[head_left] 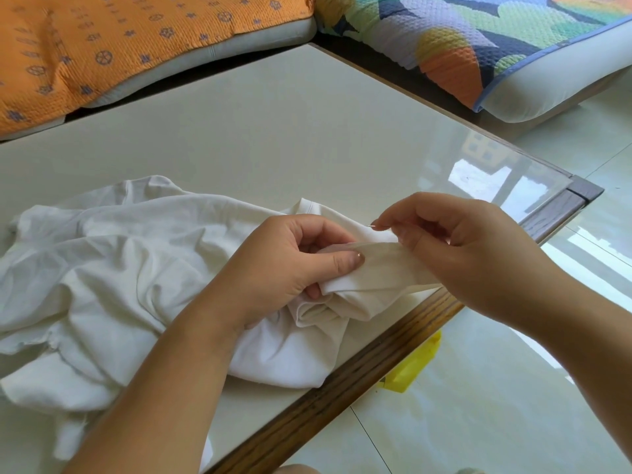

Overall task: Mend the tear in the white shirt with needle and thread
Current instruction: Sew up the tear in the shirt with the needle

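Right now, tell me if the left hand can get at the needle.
Probably yes: the left hand grips the white shirt just beside the needle pinched in the right hand, with nothing between them.

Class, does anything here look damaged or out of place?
The white shirt has a ragged, frayed edge at its lower left. A yellow plastic scrap lies on the floor beside the table.

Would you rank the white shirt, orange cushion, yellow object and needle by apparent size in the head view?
Largest to smallest:
1. white shirt
2. orange cushion, though cropped and farther away, so unsure
3. yellow object
4. needle, pinched by the right hand
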A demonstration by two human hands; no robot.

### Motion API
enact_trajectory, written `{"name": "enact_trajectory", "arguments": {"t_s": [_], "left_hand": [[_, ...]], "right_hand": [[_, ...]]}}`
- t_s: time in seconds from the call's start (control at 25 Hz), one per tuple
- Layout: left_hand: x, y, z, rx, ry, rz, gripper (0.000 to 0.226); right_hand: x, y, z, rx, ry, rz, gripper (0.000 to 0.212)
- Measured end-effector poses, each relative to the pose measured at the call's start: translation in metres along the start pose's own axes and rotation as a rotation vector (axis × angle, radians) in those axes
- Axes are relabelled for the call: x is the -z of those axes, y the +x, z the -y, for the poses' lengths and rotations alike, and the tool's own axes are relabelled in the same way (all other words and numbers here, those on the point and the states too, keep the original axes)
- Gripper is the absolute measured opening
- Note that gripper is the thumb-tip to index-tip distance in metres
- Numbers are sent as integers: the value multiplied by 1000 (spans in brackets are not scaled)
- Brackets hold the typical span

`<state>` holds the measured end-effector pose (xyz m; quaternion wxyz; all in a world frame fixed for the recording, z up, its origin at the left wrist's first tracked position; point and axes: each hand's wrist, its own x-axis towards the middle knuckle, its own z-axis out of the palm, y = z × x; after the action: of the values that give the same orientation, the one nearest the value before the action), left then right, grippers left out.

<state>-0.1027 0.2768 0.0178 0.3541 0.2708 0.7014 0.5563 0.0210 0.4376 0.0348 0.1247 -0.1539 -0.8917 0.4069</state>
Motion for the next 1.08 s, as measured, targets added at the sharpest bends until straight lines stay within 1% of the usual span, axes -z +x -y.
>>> {"name": "enact_trajectory", "arguments": {"t_s": [0.24, 0.44, 0.84, 1.08], "left_hand": [[-2, -1, -1, -9, -24, -23, 16], [-2, -1, -2, -14, -18, -17, 7], [-2, -1, -1, -20, -10, -11, 7], [-1, -2, 0, -27, -29, 4, 6]], "right_hand": [[1, -2, 3, -16, -48, 48, 27], [2, -2, 3, -35, -83, 70, 28], [2, -2, 4, -64, -42, 113, 28], [1, -2, 2, -60, -73, 99, 27]]}}
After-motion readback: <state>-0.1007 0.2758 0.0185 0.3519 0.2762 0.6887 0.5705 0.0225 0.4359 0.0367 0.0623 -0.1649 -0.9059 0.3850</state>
